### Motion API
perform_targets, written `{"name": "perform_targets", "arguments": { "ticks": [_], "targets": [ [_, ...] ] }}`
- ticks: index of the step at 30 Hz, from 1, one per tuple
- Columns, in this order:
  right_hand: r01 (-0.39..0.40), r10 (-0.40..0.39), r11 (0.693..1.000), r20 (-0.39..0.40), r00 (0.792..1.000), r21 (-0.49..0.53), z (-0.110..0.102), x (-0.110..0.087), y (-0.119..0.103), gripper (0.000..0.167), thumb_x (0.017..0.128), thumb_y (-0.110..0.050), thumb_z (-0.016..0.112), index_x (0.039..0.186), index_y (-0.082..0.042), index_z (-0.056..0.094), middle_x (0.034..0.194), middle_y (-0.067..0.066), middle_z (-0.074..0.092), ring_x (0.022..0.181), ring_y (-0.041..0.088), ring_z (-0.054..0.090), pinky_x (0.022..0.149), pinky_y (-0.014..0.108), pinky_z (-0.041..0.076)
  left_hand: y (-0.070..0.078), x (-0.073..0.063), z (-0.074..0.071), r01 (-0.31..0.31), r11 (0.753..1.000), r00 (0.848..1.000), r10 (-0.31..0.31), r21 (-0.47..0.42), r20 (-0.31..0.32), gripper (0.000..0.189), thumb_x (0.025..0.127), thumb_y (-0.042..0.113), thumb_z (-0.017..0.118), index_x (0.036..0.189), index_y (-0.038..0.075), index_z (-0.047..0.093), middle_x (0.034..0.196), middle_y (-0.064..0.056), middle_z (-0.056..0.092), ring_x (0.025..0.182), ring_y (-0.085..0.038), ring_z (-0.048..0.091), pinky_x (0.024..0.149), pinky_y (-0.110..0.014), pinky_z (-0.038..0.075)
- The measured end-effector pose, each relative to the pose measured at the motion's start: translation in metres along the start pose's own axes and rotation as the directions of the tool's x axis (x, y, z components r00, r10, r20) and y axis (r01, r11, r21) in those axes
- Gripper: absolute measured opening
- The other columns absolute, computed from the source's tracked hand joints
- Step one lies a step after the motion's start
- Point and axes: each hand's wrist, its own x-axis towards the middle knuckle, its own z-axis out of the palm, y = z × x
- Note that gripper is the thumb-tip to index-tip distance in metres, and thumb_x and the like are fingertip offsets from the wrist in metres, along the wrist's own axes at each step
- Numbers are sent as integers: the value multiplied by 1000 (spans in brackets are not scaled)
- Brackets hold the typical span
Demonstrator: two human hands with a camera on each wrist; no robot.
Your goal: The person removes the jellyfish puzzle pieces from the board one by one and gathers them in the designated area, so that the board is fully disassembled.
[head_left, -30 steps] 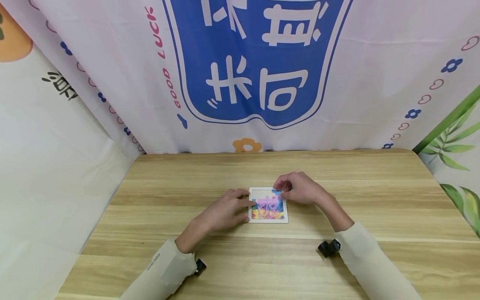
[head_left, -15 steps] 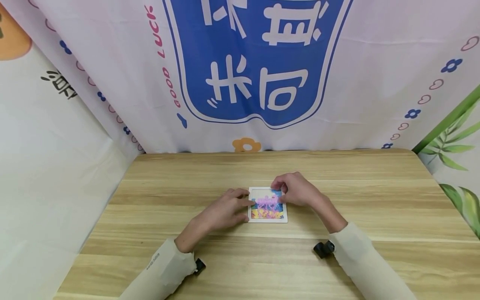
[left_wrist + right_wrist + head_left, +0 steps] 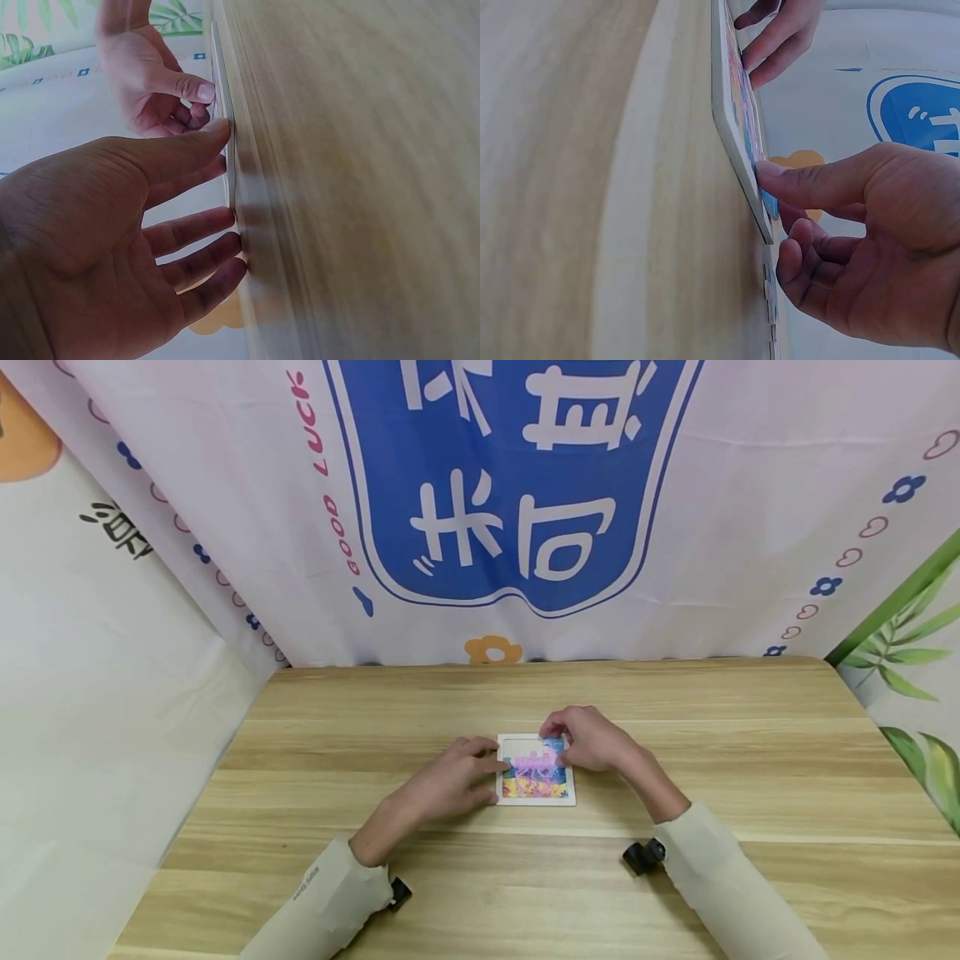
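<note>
A square picture puzzle (image 3: 537,802) in a white frame lies on the wooden table. Pink, blue and yellow pieces fill most of it, while its upper left part shows pale. My left hand (image 3: 450,785) lies along the left side, index fingertip over the picture, thumb near the lower corner. In the left wrist view its fingers (image 3: 196,238) are loosely extended against the frame's edge. At the upper right corner my right hand (image 3: 596,739) pinches a blue puzzle piece (image 3: 770,204) between thumb and forefinger. The right wrist view shows that piece sticking out slightly beyond the frame.
The wooden table (image 3: 375,702) runs back to a printed curtain (image 3: 720,527) with a large blue emblem. Another white cloth (image 3: 90,710) hangs on the left. Black wrist cameras (image 3: 643,857) sit at both sleeves.
My right hand has shifted slightly left along the frame's upper right corner, its fingertips moving with it. The left hand and the frame stay almost still.
</note>
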Motion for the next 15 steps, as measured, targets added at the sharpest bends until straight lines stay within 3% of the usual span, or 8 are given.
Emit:
{"name": "perform_targets", "arguments": {
  "ticks": [7, 15],
  "targets": [
    [26, -26, 1000, -23, 999, 0, -2, -3, -1, 34, 86, 6, 82, 116, -7, 76, 106, 8, 72, 92, 21, 59, 87, 37, 53, 1, 0, 0, -5, 1000, 1000, 5, 0, -2, 45, 101, 25, 78, 143, 10, 70, 159, -20, 54, 146, -40, 50, 119, -55, 48],
    [33, -31, 999, -59, 998, 40, -7, -8, -2, 21, 98, 5, 69, 109, -10, 77, 104, 7, 74, 96, 21, 65, 90, 39, 57, 1, -1, 0, 6, 1000, 1000, -6, -11, -5, 45, 102, 24, 77, 144, 11, 70, 159, -19, 53, 146, -41, 51, 118, -54, 49]
  ]
}}
